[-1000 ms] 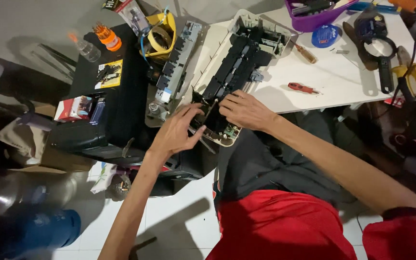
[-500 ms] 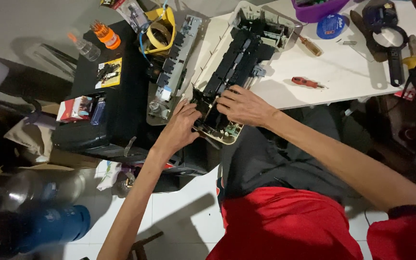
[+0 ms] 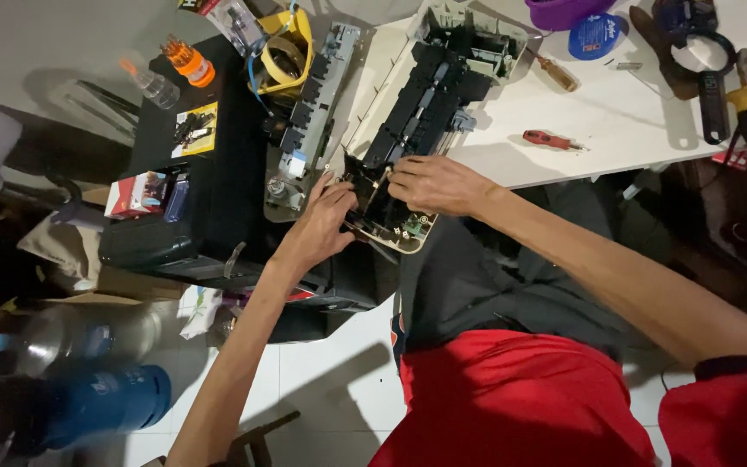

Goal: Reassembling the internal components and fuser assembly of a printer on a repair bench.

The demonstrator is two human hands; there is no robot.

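An opened beige printer chassis [image 3: 391,60] with black inner parts lies across the near edge of a white table [image 3: 616,130]. My left hand [image 3: 322,227] grips the chassis's near left corner. My right hand [image 3: 432,183] rests on the black mechanism at the near end, fingers curled over a part there. What lies under the fingers is hidden. A grey strip-shaped assembly [image 3: 309,112] lies beside the chassis on the left.
A black printer housing [image 3: 192,199] stands left, carrying a screwdriver-bit set with an orange top [image 3: 188,59], a small bottle [image 3: 150,85] and a yellow tape roll [image 3: 287,47]. A red screwdriver [image 3: 548,139], a wooden-handled one [image 3: 557,73] and a purple bowl [image 3: 564,10] sit on the table. Blue bottle [image 3: 101,402] on the floor.
My left hand has slid up from below the chassis onto its near left corner. My right hand stays on the near end. The view has shifted slightly.
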